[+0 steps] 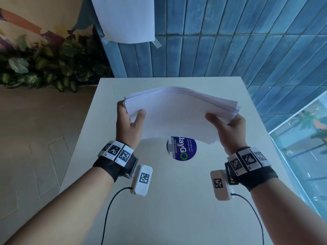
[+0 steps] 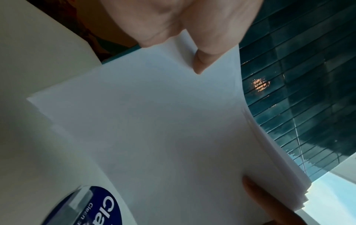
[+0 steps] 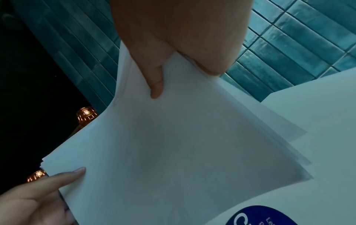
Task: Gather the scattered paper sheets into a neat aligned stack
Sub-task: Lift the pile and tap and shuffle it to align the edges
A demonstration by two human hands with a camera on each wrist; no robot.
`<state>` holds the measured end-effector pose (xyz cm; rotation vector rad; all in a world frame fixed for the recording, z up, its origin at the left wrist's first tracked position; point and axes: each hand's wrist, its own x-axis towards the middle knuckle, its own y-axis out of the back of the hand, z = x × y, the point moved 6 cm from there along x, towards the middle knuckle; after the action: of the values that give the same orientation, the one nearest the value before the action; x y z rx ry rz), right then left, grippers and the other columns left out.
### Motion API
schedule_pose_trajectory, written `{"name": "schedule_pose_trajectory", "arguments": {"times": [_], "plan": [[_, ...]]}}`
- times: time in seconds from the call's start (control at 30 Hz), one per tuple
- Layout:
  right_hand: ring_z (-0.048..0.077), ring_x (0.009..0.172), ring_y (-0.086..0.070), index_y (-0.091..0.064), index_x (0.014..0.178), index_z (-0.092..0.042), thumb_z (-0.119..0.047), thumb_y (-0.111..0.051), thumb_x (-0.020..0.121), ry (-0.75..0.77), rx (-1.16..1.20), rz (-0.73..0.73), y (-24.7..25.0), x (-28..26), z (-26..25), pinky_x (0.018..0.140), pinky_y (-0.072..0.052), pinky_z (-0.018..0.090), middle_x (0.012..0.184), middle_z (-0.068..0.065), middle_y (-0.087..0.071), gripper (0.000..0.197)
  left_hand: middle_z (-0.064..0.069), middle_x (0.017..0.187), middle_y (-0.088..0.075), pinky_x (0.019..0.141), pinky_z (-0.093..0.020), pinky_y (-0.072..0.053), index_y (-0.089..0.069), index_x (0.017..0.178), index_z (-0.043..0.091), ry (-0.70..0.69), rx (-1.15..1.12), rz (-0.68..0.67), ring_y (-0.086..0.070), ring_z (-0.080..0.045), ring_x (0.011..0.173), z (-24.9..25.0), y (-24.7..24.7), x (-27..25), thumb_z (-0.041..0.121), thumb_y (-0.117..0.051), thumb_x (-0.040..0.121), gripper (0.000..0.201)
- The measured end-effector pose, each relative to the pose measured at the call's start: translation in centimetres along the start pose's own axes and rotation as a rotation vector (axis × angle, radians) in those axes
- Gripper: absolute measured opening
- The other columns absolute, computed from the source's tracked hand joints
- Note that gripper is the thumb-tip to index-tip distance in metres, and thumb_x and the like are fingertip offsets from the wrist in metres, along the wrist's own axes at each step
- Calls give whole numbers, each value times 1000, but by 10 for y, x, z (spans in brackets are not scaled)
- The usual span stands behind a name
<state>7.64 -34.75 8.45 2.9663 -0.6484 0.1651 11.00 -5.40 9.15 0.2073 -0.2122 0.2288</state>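
A bundle of white paper sheets [image 1: 178, 114] is held up above the white table [image 1: 177, 200], bowed upward in the middle. My left hand [image 1: 130, 119] pinches its left edge, thumb on top and fingers behind. My right hand [image 1: 228, 126] pinches the right edge the same way. The sheets' right and far edges are fanned and not flush. In the left wrist view the stack [image 2: 163, 129] fills the frame, with the thumb [image 2: 204, 60] pressed on it. The right wrist view shows the sheets [image 3: 173, 144] with the lower edges splayed.
A round blue sticker [image 1: 184, 149] lies on the table under the sheets. A blue tiled wall [image 1: 230, 41] stands behind the table, with a white sheet [image 1: 127, 18] taped to it. Plants [image 1: 44, 64] are at the left, and a window [image 1: 304, 147] at the right.
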Motion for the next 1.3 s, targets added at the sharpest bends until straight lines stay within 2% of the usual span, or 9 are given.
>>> {"name": "schedule_pose_trajectory", "arguments": {"times": [0.1,0.23,0.33,0.4,0.5,0.63,0.9,1.1,1.3], "plan": [[9,88,-68,-66,99,-24,-5,-78,74,-5,-66,-41,-1,-7,8,76,-54,25,97,-4,-71,33,-3,128,-51,105,-23,-41,-39,125,14,12,-9,-22,-51,-14,119,-9,1,-4,5,-71,81,56],[14,102,-64,-52,122,-22,-3,-81,68,-62,-56,-27,3,-14,27,86,-53,24,110,0,-65,64,22,117,-46,90,2,-30,-35,134,20,83,84,-28,-43,15,105,-26,2,-14,9,-79,71,78],[-1,96,-63,-54,121,-22,-4,-81,70,-80,-107,-43,-1,-15,31,80,-50,15,100,-8,-66,61,19,107,-60,93,-19,-42,-33,135,28,197,40,16,-51,9,106,-40,4,-15,7,-78,71,81],[-2,77,-62,-64,103,-17,-3,-78,72,-83,-114,-79,-5,-13,32,72,-48,20,86,-6,-67,36,17,101,-61,92,-28,-47,-49,119,27,201,51,39,-56,6,97,-42,5,-11,8,-77,73,57],[5,62,-56,-68,77,-15,-4,-76,75,-51,-123,-99,-7,-8,26,63,-43,25,68,-5,-64,14,17,90,-58,80,-25,-47,-53,93,28,157,55,29,-57,6,81,-34,3,-4,9,-75,76,33],[2,60,-56,-66,69,-23,-2,-76,74,-5,-39,-30,-3,2,13,59,-44,18,59,-16,-65,24,15,87,-58,74,-15,-47,-53,96,21,82,27,33,-56,7,76,-20,5,3,13,-76,77,31],[15,86,-67,-68,95,-22,-7,-81,68,-115,-63,-47,-7,-12,39,75,-54,29,95,1,-72,34,-1,102,-67,85,-48,-55,-55,91,37,235,38,-4,-66,-22,96,-46,5,-16,17,-81,62,44],[9,66,-64,-70,81,-13,-5,-80,71,-137,-69,-30,-10,-8,32,67,-51,27,77,2,-70,16,2,92,-68,90,-43,-54,-60,92,23,238,24,12,-66,-24,91,-35,2,-3,10,-77,71,31],[16,90,-70,-64,109,-11,-10,-84,64,-191,-117,-34,-6,-11,48,77,-57,31,100,4,-73,49,-3,109,-69,91,-44,-54,-58,114,18,392,15,-65,-66,-21,102,-58,0,-14,21,-84,56,63]]}}
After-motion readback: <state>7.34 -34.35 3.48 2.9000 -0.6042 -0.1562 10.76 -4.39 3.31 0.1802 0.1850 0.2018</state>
